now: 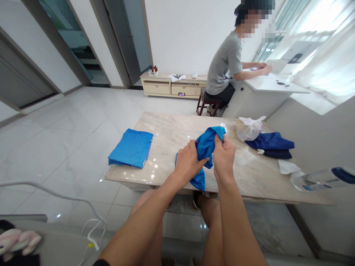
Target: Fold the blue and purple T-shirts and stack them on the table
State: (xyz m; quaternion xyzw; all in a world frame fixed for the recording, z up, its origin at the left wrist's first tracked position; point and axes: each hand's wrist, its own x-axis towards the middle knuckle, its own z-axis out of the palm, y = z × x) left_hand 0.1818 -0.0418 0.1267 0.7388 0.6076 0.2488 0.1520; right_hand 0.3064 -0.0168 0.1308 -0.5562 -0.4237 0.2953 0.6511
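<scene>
A bright blue piece of cloth, bunched and crumpled, is between my two hands above the marble table; its exact kind cannot be made out. My right hand pinches its upper right end, thumb on top. My left hand grips its left side, with the thumb reaching across toward the right. A loose part of the cloth hangs below my left hand at the table's front edge. To the left lies a neatly folded blue cloth with a purple and white edge showing.
On the marble table, a white plastic bag, dark blue folded cloth, paper and a clear bottle stand at the right. Beyond, a person in a grey shirt sits at a white desk.
</scene>
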